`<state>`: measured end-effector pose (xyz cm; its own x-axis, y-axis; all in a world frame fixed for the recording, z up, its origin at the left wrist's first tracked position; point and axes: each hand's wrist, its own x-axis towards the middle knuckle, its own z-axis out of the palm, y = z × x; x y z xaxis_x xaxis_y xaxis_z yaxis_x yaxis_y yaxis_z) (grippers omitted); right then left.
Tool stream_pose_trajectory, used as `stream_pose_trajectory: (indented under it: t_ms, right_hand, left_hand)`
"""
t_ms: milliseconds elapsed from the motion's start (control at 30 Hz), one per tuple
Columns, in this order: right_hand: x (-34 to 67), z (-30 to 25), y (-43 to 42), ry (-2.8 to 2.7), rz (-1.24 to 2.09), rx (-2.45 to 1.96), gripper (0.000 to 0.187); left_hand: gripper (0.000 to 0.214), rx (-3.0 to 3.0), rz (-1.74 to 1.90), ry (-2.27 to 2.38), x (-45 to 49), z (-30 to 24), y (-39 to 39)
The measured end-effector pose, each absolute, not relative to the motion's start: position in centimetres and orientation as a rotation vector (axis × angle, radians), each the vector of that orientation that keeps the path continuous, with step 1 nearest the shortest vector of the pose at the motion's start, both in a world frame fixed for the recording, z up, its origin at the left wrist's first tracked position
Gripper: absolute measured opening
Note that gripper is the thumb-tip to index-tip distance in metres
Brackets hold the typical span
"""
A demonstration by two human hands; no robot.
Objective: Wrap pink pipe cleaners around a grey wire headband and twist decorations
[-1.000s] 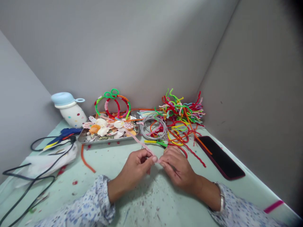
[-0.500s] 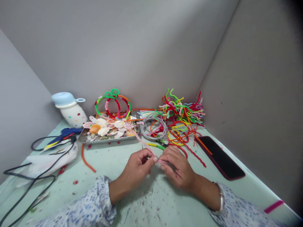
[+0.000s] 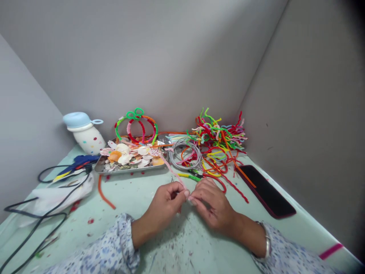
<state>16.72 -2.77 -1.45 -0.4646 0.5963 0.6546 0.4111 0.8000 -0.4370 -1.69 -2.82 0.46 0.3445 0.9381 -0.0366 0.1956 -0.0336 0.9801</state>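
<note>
A pale pink pipe cleaner (image 3: 173, 169) slants up and left from my fingers toward the shell tray. My left hand (image 3: 165, 203) is closed, pinching it between thumb and forefinger. Right beside it, my right hand (image 3: 212, 203) pinches the same pipe cleaner near its lower end, fingertips almost touching the left thumb. Most of that end is hidden by the fingers. Just beyond the hands lie red-handled scissors (image 3: 219, 182) and a yellow-green pipe cleaner (image 3: 190, 176).
A metal tray (image 3: 132, 173) of shells stands at the back, with pipe-cleaner hoops (image 3: 137, 129) behind. Coiled wire (image 3: 171, 154) and a pipe-cleaner heap (image 3: 219, 131) lie right of it. A phone (image 3: 270, 194), a bottle (image 3: 88, 139) and a black cable (image 3: 42, 216) flank the work area.
My right fingertips have closed in tighter on the pipe cleaner's lower end, and less of it shows between the hands. The left hand has barely moved.
</note>
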Motion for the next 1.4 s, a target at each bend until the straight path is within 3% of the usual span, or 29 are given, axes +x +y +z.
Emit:
stream_pose_trajectory:
  t_ms: [933,1067,1333,1400]
  right_hand:
    - [16.8,-2.0,-2.5,-2.127,0.278,-0.763,0.007]
    - [16.8,-2.0,-2.4,-2.072,0.273,-0.803,0.007]
    - [16.8,-1.9,-2.5,-2.025,0.284,-0.858,0.009]
    - [16.8,-1.9,-2.5,-2.024,0.293,-0.852,0.009]
  left_hand:
    - [0.028,1.482,0.82,1.093,-1.5,0.0,-2.4]
    - [0.027,1.554,0.902,1.113,-1.6,-0.1,-2.7]
    - [0.002,2.016,1.21,1.058,-2.0,-0.5,-3.3]
    - [0.006,2.093,1.271,0.985,-2.0,-0.6,-3.2]
